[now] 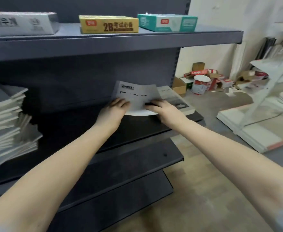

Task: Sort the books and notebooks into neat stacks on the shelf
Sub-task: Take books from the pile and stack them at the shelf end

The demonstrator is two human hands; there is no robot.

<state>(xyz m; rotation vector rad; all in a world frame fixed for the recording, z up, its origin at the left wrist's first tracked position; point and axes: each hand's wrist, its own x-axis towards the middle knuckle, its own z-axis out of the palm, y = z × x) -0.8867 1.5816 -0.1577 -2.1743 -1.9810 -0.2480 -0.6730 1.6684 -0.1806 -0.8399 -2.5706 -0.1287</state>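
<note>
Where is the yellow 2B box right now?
In the head view, the yellow 2B box sits on the top shelf, between a grey box and a teal box.

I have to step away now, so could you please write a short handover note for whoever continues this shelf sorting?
Left hand and right hand: both grip the near edge of a grey notebook, lifted and bent.
A second book lies beside it at the middle shelf right end.
Done: an uneven stack stands at the left.
Left: place the held notebook, add the other, straighten the stack.

Yellow box [108, 24], teal box [167, 22]
</note>
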